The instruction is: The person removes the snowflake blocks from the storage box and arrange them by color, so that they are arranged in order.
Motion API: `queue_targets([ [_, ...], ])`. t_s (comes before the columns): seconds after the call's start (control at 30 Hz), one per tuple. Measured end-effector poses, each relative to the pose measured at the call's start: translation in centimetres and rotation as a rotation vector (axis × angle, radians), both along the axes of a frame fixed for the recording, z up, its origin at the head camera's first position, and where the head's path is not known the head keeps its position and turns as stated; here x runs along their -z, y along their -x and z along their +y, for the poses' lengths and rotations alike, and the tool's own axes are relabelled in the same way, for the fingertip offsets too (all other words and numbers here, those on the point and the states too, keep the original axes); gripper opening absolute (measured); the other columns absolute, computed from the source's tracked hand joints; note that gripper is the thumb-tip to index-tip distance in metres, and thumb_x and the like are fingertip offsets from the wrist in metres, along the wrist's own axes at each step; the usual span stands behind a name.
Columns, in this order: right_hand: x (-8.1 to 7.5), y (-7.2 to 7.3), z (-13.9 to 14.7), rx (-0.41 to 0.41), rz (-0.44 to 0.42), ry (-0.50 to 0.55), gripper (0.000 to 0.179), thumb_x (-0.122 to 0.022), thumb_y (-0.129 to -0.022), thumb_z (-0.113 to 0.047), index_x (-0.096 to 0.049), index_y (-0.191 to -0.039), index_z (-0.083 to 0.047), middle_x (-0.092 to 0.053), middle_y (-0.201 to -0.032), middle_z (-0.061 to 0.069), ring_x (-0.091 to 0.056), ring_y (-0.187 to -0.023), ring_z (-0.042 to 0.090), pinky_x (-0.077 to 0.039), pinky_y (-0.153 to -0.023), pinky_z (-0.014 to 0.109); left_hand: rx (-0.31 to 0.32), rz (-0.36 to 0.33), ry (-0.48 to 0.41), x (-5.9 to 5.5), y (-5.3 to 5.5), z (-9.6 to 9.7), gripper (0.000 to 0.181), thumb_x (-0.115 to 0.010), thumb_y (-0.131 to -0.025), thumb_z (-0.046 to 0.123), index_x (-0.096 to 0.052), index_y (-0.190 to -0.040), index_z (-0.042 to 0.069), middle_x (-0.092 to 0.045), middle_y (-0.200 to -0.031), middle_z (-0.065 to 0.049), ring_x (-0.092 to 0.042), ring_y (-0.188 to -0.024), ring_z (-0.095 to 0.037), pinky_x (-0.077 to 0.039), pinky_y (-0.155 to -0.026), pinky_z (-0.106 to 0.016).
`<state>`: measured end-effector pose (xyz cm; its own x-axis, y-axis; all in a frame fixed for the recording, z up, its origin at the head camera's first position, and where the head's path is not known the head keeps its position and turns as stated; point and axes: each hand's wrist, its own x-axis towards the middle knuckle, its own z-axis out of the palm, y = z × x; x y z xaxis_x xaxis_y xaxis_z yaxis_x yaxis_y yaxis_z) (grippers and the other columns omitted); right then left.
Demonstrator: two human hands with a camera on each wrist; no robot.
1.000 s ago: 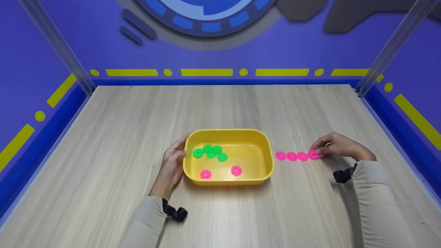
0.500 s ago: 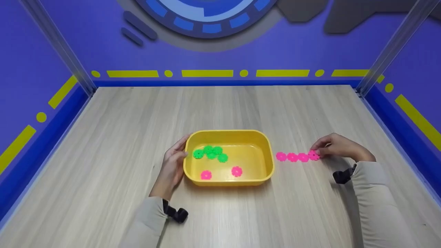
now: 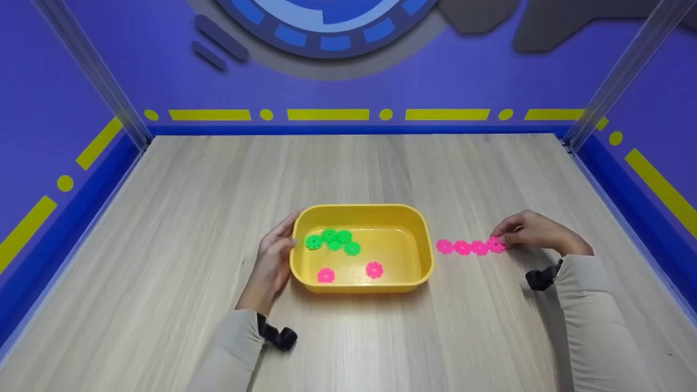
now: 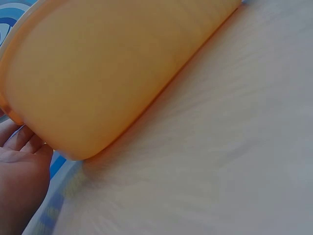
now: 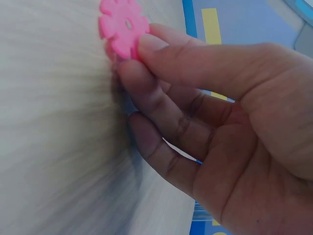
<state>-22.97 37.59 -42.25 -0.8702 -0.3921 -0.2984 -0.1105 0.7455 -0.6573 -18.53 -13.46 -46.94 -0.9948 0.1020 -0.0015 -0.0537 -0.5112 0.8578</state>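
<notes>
A yellow plastic bin point(image 3: 362, 288) stands on the table, with my left hand point(image 3: 272, 256) gripping its left wall, the thumb at the rim. In the left wrist view the fingers point(image 4: 22, 142) lie along the outside of the bin point(image 4: 98, 73). To the right of the bin my right hand point(image 3: 531, 231) pinches a pink notched plastic disc point(image 3: 496, 244) between thumb and fingertips. The right wrist view shows this disc point(image 5: 124, 27) tilted, close over the tabletop. It is at the right end of a row of pink discs point(image 3: 462, 248) on the wood.
Several green notched discs point(image 3: 334, 238) lie clustered at the left inside the bin. Nearer its front wall are two pink discs point(image 3: 374, 270). Blue-purple panels point(image 3: 348, 92) with yellow marks border the wooden table point(image 3: 218, 179) at the back and sides.
Both hands stay where they were. The right hand's pinched pink disc shifts only slightly left against the row; the bin and other discs remain in place.
</notes>
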Motion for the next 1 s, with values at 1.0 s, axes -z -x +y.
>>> queue_targets([
  [1.0, -0.43, -0.13, -0.16, 0.01, 0.009, -0.051, 0.02, -0.064, -0.085, -0.008, -0.071, -0.102, 0.001, -0.071, -0.091, 0.008, -0.054, -0.07, 0.003, -0.048, -0.064, 0.019, 0.011, 0.005, -0.024, -0.07, -0.04, -0.01, 0.066, -0.036, -0.083, -0.012, -0.027, -0.147, -0.007, -0.025, -0.157, -0.02, -0.025, -0.145, -0.026, -0.024, -0.119, -0.037],
])
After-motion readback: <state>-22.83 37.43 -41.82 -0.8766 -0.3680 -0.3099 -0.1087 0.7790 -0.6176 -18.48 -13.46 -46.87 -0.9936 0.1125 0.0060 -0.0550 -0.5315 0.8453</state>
